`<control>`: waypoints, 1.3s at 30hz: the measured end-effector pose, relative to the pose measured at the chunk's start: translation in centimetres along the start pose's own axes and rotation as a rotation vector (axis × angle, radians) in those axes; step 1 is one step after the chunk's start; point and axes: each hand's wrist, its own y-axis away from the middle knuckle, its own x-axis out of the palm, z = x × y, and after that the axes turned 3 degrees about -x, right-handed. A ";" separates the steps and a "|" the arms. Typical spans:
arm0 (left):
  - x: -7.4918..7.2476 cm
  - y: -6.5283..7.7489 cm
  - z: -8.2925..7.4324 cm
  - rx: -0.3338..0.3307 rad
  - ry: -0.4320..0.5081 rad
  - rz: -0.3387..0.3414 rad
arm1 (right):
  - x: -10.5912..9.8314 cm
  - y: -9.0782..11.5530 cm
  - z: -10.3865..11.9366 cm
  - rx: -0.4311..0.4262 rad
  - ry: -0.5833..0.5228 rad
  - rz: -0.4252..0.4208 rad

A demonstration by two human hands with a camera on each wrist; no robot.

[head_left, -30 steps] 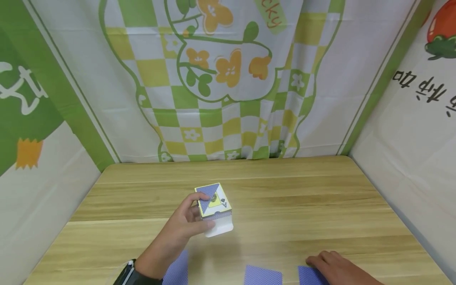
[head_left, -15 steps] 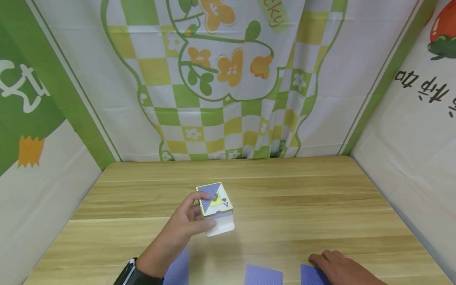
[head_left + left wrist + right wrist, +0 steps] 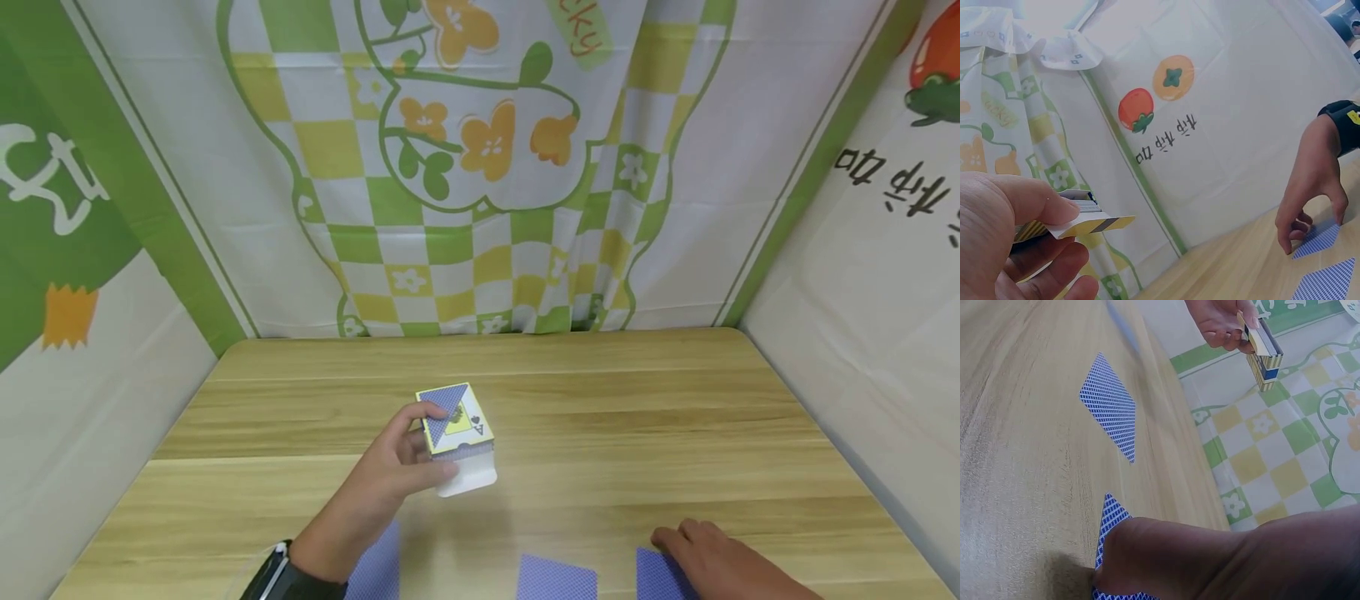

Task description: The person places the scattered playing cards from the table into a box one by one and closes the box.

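My left hand [image 3: 393, 467] holds an open card box [image 3: 467, 429] above the table, thumb on its white flap and fingers round its side. An ace design and blue checks mark the face of the box. Edges of the cards inside [image 3: 1088, 206] show at its mouth in the left wrist view. Low on the right, my right hand [image 3: 716, 560] is on a blue-backed playing card [image 3: 660, 575] lying on the table. The left wrist view has its thumb and fingers at opposite edges of this card [image 3: 1319, 240]. Part of the card is hidden under the hand.
Another face-down card [image 3: 557, 578] lies in the middle near the front of the wooden table [image 3: 600, 417]. A third card [image 3: 377, 567] is partly covered by the left forearm. Printed cloth [image 3: 480, 267] hangs behind the table and on both sides.
Everything in the head view shifts slightly right and up together. Both hands keep their hold, the left on the card box and the right at the playing card.
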 end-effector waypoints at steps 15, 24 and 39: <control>0.1 -0.1 -0.1 0.002 -0.001 -0.005 | -1.4 -1.5 -2.1 0.244 -0.359 0.004; 0.1 0.0 -0.2 -0.010 0.001 -0.014 | -2.6 -5.3 -3.5 0.427 -0.024 -0.280; -0.1 0.0 0.1 0.010 0.010 -0.013 | -8.3 -13.0 5.0 0.266 -0.863 -0.331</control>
